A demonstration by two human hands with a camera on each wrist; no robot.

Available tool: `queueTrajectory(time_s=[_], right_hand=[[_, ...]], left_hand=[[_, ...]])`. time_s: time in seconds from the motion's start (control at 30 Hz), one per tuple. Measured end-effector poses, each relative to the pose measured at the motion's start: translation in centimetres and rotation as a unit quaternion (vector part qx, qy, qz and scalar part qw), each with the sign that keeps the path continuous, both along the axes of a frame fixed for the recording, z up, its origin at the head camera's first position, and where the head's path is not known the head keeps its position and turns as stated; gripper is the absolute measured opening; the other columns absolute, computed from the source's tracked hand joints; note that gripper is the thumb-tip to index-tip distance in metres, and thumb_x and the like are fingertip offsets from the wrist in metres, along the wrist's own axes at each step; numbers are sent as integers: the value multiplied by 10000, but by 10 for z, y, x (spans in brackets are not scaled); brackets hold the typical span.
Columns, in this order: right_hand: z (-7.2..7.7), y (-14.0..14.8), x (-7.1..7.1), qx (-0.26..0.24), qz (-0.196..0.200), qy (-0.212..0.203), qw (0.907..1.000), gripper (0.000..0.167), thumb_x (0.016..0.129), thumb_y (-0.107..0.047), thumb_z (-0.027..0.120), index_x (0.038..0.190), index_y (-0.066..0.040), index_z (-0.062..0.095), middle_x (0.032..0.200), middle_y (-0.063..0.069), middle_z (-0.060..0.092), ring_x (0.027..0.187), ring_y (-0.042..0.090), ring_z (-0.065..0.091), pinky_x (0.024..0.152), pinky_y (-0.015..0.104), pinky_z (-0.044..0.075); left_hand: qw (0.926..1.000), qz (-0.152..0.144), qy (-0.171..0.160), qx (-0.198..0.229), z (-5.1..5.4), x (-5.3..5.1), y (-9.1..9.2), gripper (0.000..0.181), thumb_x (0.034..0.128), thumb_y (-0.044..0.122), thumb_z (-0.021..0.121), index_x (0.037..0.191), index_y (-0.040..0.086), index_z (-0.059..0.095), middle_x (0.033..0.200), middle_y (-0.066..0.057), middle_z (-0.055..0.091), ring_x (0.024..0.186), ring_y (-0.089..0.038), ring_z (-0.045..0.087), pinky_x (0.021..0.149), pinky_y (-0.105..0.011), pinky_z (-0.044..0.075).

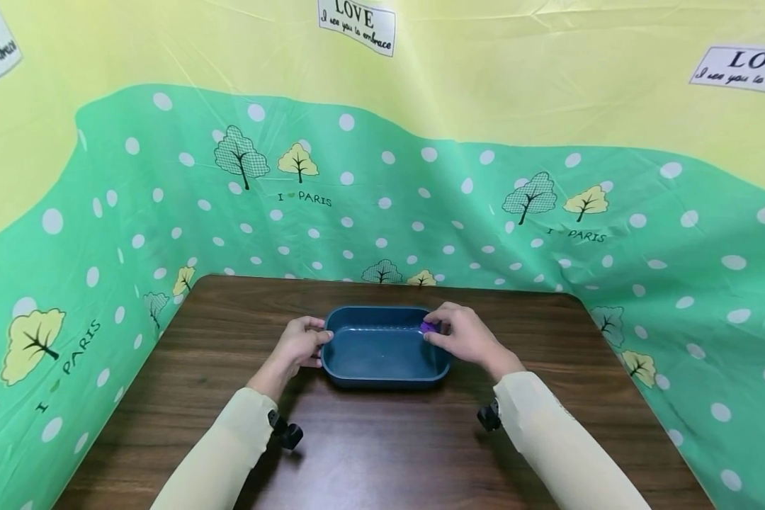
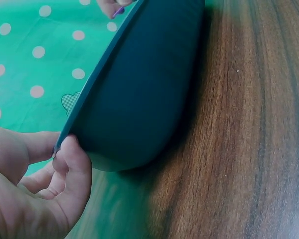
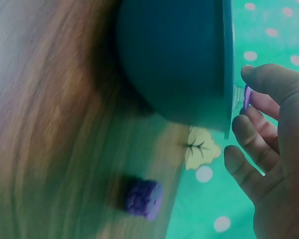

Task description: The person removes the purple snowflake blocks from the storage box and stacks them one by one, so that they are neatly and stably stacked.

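A dark blue rectangular basin [image 1: 382, 354] with rounded corners stands on the table. My left hand [image 1: 301, 343] pinches its left rim, the thumb over the edge and the fingers outside, as the left wrist view also shows. Over the basin's right rim, my right hand [image 1: 462, 333] holds a small thin purple piece [image 3: 246, 98] between thumb and fingertips; its exact kind cannot be told. A ridged purple stack [image 3: 143, 199], apparently of similar pieces, sits on the table beside the basin in the right wrist view. In the head view that stack is hidden, seemingly behind the right hand.
The dark wood table [image 1: 382, 453] has rounded far corners. Behind it and along its sides hangs a green and yellow cloth [image 1: 421, 198] with white dots and printed trees. A small black camera [image 1: 287, 432] is strapped to the left wrist, another [image 1: 488, 416] to the right.
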State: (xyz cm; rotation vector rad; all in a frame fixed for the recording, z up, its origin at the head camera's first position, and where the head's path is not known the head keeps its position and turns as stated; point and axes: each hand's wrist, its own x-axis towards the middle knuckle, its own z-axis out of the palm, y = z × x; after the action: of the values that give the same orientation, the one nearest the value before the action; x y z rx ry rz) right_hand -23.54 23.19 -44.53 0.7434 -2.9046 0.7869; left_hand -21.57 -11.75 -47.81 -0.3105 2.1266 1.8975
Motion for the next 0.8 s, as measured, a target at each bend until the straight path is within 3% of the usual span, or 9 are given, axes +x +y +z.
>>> queueTrajectory(time_s=[0.33, 0.8], right_hand=[[-11, 27, 4, -171, -329, 347, 9987, 252, 899, -225, 807, 1131, -132, 771, 1003, -32, 672, 860, 144, 598, 716, 298, 533], [-25, 62, 10, -82, -713, 294, 9970, 259, 906, -184, 793, 1141, -82, 753, 1027, 40, 688, 873, 192, 617, 747, 347, 539]], left_hand=[[10000, 1, -29, -48, 0, 0, 0, 364, 999, 111, 665, 1332, 15, 556, 919, -107, 574, 628, -169, 528, 519, -286, 561], [10000, 64, -4, -49, -2, -1, 1, 366, 993, 109, 673, 1328, 12, 561, 891, -79, 562, 624, -171, 522, 509, -285, 552]])
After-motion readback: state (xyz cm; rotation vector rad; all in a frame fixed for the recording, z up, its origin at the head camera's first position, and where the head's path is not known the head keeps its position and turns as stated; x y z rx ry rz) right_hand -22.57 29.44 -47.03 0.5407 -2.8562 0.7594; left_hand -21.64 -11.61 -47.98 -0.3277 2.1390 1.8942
